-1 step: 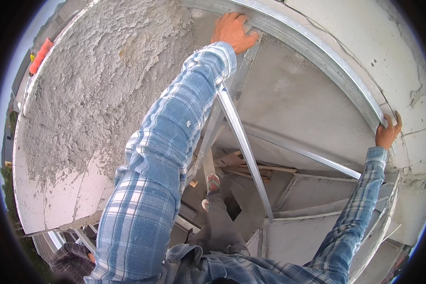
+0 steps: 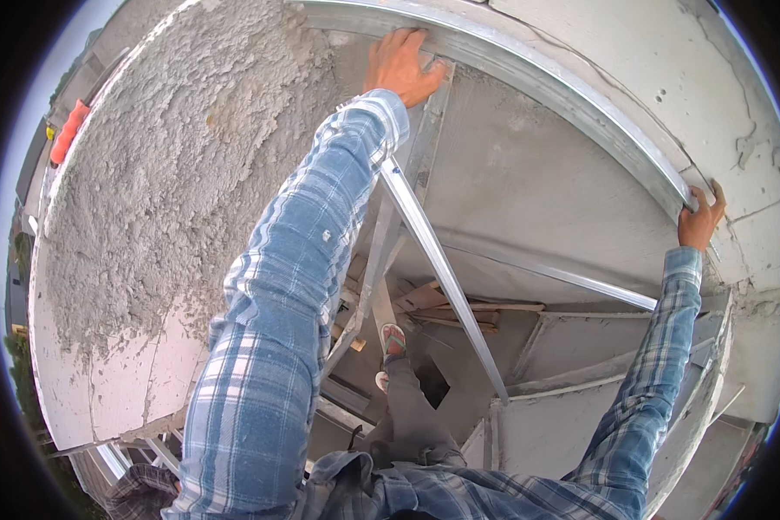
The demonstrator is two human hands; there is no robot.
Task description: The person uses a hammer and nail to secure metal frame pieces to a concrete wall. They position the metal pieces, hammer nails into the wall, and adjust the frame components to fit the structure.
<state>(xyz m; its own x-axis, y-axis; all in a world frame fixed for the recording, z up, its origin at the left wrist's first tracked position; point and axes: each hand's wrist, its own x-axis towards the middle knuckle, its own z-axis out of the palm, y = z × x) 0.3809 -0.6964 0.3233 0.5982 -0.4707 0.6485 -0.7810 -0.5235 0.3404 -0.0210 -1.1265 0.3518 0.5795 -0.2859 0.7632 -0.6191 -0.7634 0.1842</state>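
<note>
A long metal straightedge bar (image 2: 529, 74) lies across the grey plastered wall (image 2: 511, 156), bent by the lens. My left hand (image 2: 403, 68) is on its left part, fingers over the bar and thumb by the top of a slanting metal bar (image 2: 425, 143). At the right end, my right hand (image 2: 700, 217) grips the straightedge between thumb and fingers. Rough, lumpy mortar (image 2: 165, 156) covers the wall left of my left arm. Below my left wrist, a shiny metal bar (image 2: 446, 273) slopes down to the right.
Another thin bar (image 2: 572, 277) runs toward my right forearm. Down by my sandalled foot (image 2: 393, 340) lie wooden boards (image 2: 459, 307) and a dark opening (image 2: 431, 381). An orange-handled tool (image 2: 69, 130) rests on the wall's left edge. Someone's dark plaid sleeve (image 2: 143, 490) shows lower left.
The view has shifted slightly, so both hands and the straightedge sit a little further left in the picture. Both hands keep their places on the bar.
</note>
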